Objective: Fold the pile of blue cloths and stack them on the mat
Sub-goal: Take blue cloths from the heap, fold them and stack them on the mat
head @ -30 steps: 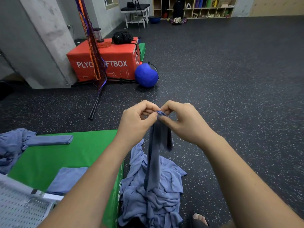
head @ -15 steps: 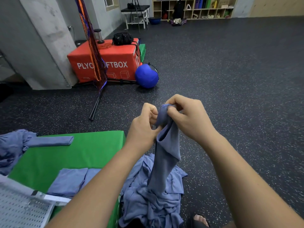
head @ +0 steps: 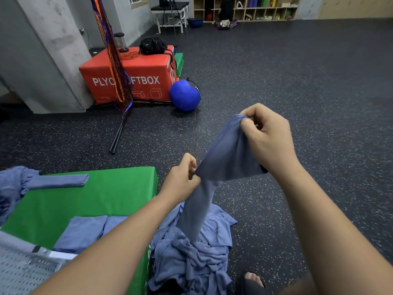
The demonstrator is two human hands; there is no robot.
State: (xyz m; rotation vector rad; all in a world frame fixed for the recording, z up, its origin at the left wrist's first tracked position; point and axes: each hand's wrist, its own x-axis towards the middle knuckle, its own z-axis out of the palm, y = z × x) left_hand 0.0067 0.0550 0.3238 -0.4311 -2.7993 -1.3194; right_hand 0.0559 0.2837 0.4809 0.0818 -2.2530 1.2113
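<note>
Both hands hold one blue cloth (head: 223, 158) above the floor. My right hand (head: 265, 137) pinches its top corner, higher and to the right. My left hand (head: 182, 177) grips its edge lower down, and the rest hangs onto the pile of blue cloths (head: 191, 248) on the floor beside the green mat (head: 85, 199). Folded blue cloths (head: 85, 233) lie on the mat's near part. More crumpled blue cloth (head: 19, 184) sits on the mat's far left corner.
A red box (head: 131, 75) marked PLYO SOFTBOX, a blue ball (head: 184, 95) and a stand with orange netting (head: 112, 60) are on the dark floor ahead left. A perforated grey panel (head: 23, 271) is at bottom left. My sandalled foot (head: 253, 282) is beside the pile.
My hands, together at the cloth's top a second ago, have drawn apart: the right rose up and right, the left slid down the edge, spreading the cloth between them.
</note>
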